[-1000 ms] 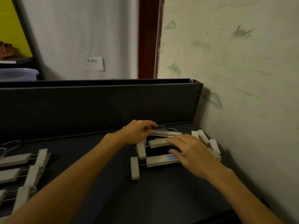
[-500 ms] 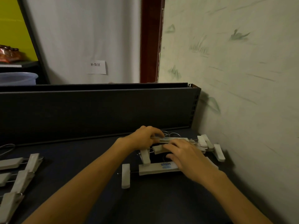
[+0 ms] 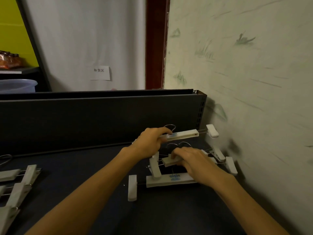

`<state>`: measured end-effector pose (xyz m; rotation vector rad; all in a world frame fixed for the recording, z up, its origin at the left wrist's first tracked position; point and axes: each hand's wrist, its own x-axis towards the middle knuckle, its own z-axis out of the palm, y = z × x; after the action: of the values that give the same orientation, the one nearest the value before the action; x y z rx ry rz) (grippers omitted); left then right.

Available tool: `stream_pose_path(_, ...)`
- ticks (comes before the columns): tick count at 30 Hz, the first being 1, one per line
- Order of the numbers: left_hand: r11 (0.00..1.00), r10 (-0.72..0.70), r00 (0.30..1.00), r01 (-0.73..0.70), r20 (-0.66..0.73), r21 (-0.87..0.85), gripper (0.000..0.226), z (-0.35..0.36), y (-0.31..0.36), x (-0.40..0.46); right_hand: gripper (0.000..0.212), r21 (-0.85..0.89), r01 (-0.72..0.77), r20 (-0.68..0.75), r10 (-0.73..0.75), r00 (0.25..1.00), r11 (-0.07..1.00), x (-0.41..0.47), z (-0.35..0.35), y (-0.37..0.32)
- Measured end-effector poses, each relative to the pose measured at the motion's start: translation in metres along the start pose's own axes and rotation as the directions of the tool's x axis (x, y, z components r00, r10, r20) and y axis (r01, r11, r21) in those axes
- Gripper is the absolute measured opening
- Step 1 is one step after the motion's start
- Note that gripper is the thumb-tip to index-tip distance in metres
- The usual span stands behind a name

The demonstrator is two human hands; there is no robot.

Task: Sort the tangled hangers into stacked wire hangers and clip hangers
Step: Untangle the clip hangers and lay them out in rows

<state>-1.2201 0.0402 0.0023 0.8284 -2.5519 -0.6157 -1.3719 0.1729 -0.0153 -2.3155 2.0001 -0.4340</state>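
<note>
Head view, looking down on a dark tabletop (image 3: 84,175) set against a patterned wall (image 3: 254,82); your left hand (image 3: 149,145) is curled around the bar of a lifted clip hanger (image 3: 184,134), fingers and thumb pinching it near its middle, so that it hangs clear above the remaining tangle (image 3: 171,170); your right hand (image 3: 193,160) lies over that tangle, fingers curled onto a second bar (image 3: 169,162), apparently steadying it. A sorted group of clip hangers (image 3: 17,182) lies at the far left, well apart.

Handling, as a judgement: each hanger looks light and stiff; the pale bar is rigid and gives the surest hold at its centre; the thin wire rods and hooks (image 3: 170,128) will snag on one another, and the end clips (image 3: 212,131) may slide or swing on the rod, so lift level and slowly rather than pulling; if it catches, tilt it free instead of forcing it.

Room for moving: the wall stands just beside the tangle on your right, and the raised clip is near it; the dark back panel (image 3: 101,119) closes the far edge; open tabletop lies to your left and toward you, so carry the hanger leftward and keep its right end off the wall.
</note>
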Motion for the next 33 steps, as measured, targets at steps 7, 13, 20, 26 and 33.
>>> stream_pose_path(7, 0.983, 0.079, 0.970, -0.038, -0.229, 0.181, 0.039, -0.025, -0.012, -0.034, 0.052, -0.068, 0.038, 0.000, -0.038, 0.999, 0.997, -0.001, -0.005, 0.012)
stream_pose_path(13, 0.970, 0.055, 0.947, 0.025, -0.318, 0.243, 0.040, -0.043, -0.028, -0.073, 0.057, -0.130, 0.136, -0.139, -0.154, 0.978, 0.982, 0.009, 0.000, 0.002)
stream_pose_path(20, 0.956, -0.059, 0.928, 0.159, -0.367, 0.248, 0.040, -0.060, -0.055, -0.120, 0.066, -0.246, 0.066, -0.165, -0.109, 0.980, 0.967, 0.014, -0.001, -0.017)
stream_pose_path(26, 0.909, -0.225, 0.938, 0.300, -0.264, 0.291, 0.050, -0.064, -0.078, -0.150, 0.065, -0.365, -0.103, -0.174, 0.041, 0.984, 0.925, 0.012, -0.017, -0.012)
stream_pose_path(33, 0.863, -0.335, 0.934, 0.358, -0.128, 0.356, 0.053, -0.064, -0.099, -0.163, 0.064, -0.316, -0.092, -0.248, 0.011, 0.969, 0.944, 0.008, -0.020, -0.016)
